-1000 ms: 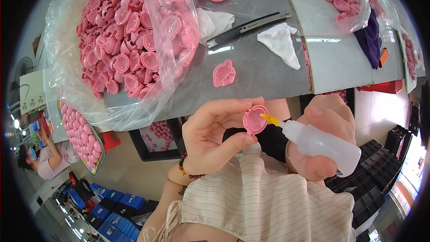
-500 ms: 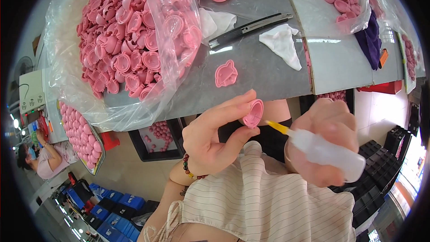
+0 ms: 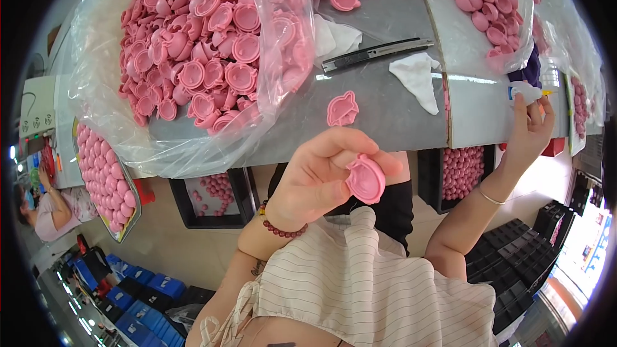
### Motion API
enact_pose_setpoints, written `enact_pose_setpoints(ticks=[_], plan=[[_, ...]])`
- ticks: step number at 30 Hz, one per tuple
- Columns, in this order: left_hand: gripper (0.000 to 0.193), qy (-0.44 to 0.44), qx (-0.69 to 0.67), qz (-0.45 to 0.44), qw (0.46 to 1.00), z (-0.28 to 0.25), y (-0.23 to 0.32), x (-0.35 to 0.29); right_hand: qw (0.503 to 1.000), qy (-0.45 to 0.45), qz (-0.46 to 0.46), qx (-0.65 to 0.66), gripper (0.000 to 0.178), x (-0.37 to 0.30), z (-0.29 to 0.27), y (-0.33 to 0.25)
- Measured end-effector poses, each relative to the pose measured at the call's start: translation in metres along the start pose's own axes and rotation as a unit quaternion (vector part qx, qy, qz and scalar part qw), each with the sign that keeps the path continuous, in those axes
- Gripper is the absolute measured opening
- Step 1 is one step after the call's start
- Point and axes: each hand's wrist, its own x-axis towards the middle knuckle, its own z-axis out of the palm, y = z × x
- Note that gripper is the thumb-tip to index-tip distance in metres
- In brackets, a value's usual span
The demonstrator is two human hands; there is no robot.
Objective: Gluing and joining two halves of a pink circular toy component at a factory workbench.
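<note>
Just beyond the table's front edge, my left hand [image 3: 321,183] pinches a pink hollow shell piece [image 3: 366,180] between thumb and fingers, its open side turned up toward me. Out at the right, over the table, my right hand [image 3: 533,119] has its fingertips on a small white squeeze bottle [image 3: 526,93] with a yellow tip, tilted almost level beside a dark purple cloth [image 3: 531,69]. A single pink shell half [image 3: 342,109] lies on the grey table [image 3: 302,119] in front of my left hand.
A clear plastic bag [image 3: 90,96] heaped with pink shells fills the left. A black utility knife [image 3: 379,54] and white cloth [image 3: 418,78] lie mid-table. Black bins [image 3: 427,180] with pink pieces stand below the edge. Another person [image 3: 54,209] sits far left.
My right hand has swung away from the pink piece to the far right with the bottle. My left hand has turned the piece so its hollow shows more fully.
</note>
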Motion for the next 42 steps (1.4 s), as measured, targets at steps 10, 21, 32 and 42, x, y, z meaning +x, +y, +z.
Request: enact_pose_setpoints(ticks=[10, 21, 32, 42], plan=[[0.042, 0.081, 0.247, 0.112, 0.959, 0.013, 0.008, -0.005, 0.922, -0.044, -0.346, -0.167, 0.024, -0.005, 0.033, -0.058], [0.042, 0.115, 0.337, 0.121, 0.927, 0.017, 0.008, -0.008, 0.877, -0.300, -0.286, -0.242, 0.028, 0.046, 0.070, -0.048], [0.044, 0.173, 0.298, 0.086, 0.935, 0.021, 0.009, -0.004, 0.904, -0.337, -0.260, 0.028, 0.027, -0.013, 0.043, -0.093], [0.036, 0.093, 0.299, 0.076, 0.947, 0.023, 0.006, -0.001, 0.853, -0.413, -0.246, 0.204, 0.032, -0.083, 0.037, -0.083]])
